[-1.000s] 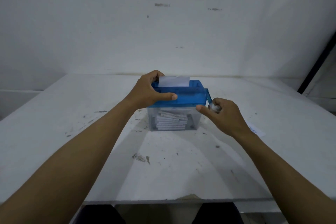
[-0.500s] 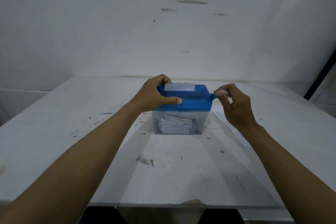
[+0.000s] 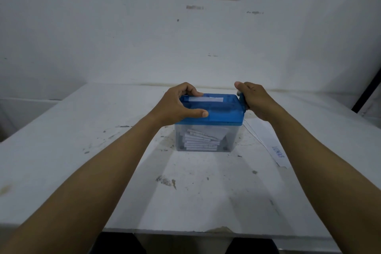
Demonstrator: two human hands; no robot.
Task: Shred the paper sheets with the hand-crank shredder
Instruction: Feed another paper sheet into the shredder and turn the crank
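Observation:
A small hand-crank shredder point(image 3: 224, 113) with a blue top and a clear bin stands on the white table point(image 3: 61, 150). Only a thin white strip of a paper sheet point(image 3: 206, 99) shows in the top slot. Shredded white strips point(image 3: 201, 139) pile up inside the bin. My left hand point(image 3: 179, 105) clamps the shredder's left end, thumb on the front face. On the right side, my right hand point(image 3: 254, 99) is closed around the crank handle point(image 3: 240, 98), which is mostly hidden and near the top of its turn.
A white paper sheet with blue lettering point(image 3: 268, 142) lies flat on the table just right of the shredder, partly under my right forearm. The table top is stained and scuffed. A white wall rises behind it; a dark post point(image 3: 367, 93) stands at the far right.
My right hand has swung the crank from low beside the bin up to the top. The sheet has sunk deeper into the slot. My left hand has kept its hold.

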